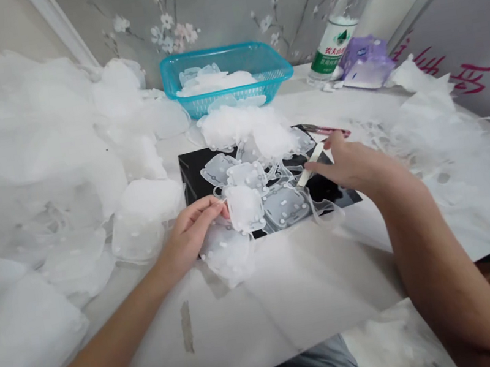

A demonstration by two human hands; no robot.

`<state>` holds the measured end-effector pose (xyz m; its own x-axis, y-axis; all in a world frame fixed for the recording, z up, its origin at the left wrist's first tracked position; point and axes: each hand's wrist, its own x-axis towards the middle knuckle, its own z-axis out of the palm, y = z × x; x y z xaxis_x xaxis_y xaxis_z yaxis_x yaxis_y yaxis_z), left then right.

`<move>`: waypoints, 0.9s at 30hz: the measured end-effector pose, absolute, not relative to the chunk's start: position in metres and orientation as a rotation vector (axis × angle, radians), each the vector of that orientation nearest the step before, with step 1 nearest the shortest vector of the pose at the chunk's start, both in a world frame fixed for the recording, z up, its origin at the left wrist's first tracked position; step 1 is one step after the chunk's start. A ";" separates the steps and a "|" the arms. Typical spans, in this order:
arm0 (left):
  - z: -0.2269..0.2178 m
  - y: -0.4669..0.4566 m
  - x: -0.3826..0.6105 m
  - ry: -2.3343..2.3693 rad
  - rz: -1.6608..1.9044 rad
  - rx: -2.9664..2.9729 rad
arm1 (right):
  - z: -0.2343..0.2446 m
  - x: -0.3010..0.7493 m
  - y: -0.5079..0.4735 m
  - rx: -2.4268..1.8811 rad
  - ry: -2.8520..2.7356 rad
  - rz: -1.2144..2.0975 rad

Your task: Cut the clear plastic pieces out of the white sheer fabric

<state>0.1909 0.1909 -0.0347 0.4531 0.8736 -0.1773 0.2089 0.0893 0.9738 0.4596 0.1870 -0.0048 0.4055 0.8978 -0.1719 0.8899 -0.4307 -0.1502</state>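
Pads of thin, translucent white material, rounded squares dotted with small white spots and trailing thin loops, lie overlapping on a black board, with more bunched up at its far edge. Left hand has its fingers curled, gripping one pad near the middle of the board. Right hand pinches a flat white strip between thumb and fingers, its end over the board. Red-handled scissors lie just past that hand. Big white heap sits left of the board; a blue basket of pads stands behind.
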 end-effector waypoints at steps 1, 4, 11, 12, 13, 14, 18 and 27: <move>-0.036 0.192 0.190 1.013 0.684 1.389 | -0.007 0.462 0.188 -2.636 -1.677 0.420; -0.041 0.193 0.189 0.965 0.770 1.266 | -0.014 0.461 0.191 -2.560 -1.788 0.478; -0.038 0.191 0.193 1.055 0.989 1.053 | -0.021 0.459 0.195 -2.558 -1.705 0.391; -0.037 0.192 0.193 1.046 0.993 1.035 | -0.021 0.461 0.195 -2.541 -1.722 0.398; -0.036 0.192 0.193 1.034 0.986 1.025 | -0.019 0.464 0.195 -2.519 -1.733 0.405; -0.035 0.192 0.193 1.025 0.971 1.025 | -0.018 0.466 0.194 -2.487 -1.730 0.405; -0.034 0.192 0.191 1.002 0.860 1.066 | -0.006 0.474 0.190 -2.199 -1.448 0.439; -0.036 0.190 0.190 1.067 0.722 1.157 | 0.002 0.473 0.184 -1.710 -1.081 0.686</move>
